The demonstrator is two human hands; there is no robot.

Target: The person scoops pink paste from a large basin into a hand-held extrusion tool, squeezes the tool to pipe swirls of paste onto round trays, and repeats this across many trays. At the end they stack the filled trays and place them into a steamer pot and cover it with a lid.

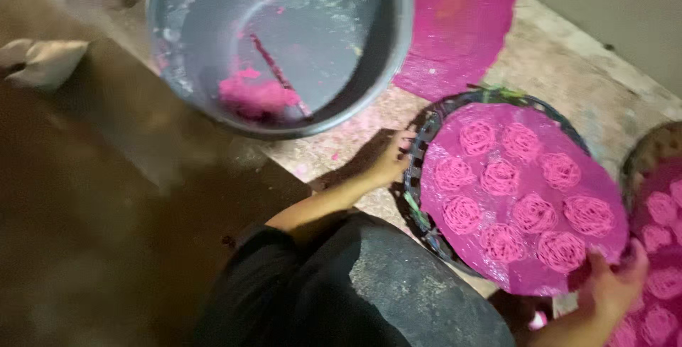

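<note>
Hands grip woven tray point(428, 130) rim: left hand point(393, 156) far edge, right hand point(612, 283) near edge w/ pink sheet point(522, 191).

I see a round woven tray point(426, 141), dark with green strands in its rim, lying flat on the floor. A magenta sheet point(522, 194) covers it, carrying about 10 coiled pink noodle nests point(499, 176) in loose rows.
</note>
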